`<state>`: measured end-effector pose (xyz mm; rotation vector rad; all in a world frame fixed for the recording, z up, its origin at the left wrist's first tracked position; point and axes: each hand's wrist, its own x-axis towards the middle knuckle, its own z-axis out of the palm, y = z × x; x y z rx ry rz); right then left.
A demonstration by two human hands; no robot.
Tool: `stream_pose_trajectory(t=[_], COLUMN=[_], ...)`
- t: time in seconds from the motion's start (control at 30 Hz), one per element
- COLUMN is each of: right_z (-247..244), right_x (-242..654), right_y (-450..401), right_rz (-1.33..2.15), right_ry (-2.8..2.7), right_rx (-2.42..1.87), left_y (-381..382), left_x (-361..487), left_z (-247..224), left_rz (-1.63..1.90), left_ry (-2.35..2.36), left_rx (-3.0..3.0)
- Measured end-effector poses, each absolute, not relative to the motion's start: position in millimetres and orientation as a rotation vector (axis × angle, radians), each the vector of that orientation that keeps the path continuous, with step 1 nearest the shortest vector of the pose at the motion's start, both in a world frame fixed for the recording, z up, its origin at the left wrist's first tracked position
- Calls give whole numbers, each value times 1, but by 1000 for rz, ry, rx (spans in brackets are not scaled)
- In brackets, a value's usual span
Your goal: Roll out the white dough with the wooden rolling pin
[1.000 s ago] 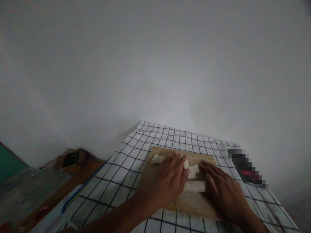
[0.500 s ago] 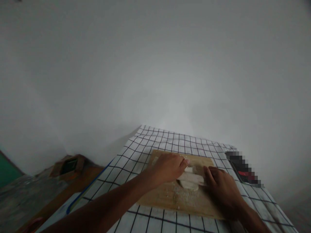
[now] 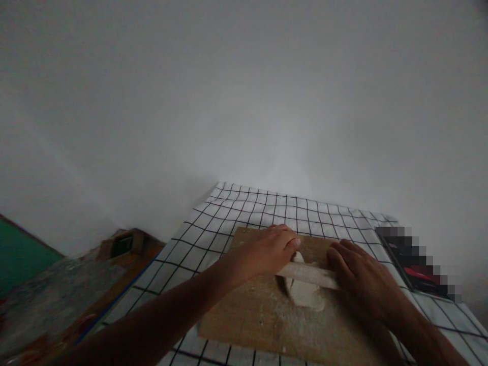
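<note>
Now the rolling pin (image 3: 313, 275) lies across the piece of dough (image 3: 304, 294), whereas a second ago it lay on the near side of the dough, with the left hand (image 3: 275, 250) spread over the pieces farther up. Both hands have since come to the pin's ends. The left hand's fingers are bent over the left end, and the right hand (image 3: 356, 267) has its fingers curled at the right end; how tightly either grips underneath cannot be told, as the backs of the hands hide it.

More dough shows on the near side of the pin than half a second ago, a pale, flat tongue reaching toward the person, with a small part showing beyond the pin. That suggests the pin's pressure is now falling across the dough's far part, leaving the near part uncovered.

The dough rests on the wooden board (image 3: 240, 317), near its middle, with flour scattered around it. Beneath the board is a checked tablecloth (image 3: 305, 204), and a dark object with a red patch (image 3: 421, 273), partly pixelated, lies on the cloth well to the right.
</note>
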<state>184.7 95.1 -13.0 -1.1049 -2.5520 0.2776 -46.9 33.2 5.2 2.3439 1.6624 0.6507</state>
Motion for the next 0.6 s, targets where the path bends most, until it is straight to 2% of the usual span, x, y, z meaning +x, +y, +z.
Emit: stream_pose_trajectory(t=[0.33,0.6], right_z=[-17,-25], right_x=[189,201], right_y=[71,37], right_rz=[125,52], right_ry=[-2516,-2512], right_rx=[-1045,-1030], left_y=[0,-36], left_x=[-35,-22], left_z=[3,-2], left_rz=[655,653], left_ry=[1975,2022], left_rx=[2433,2427])
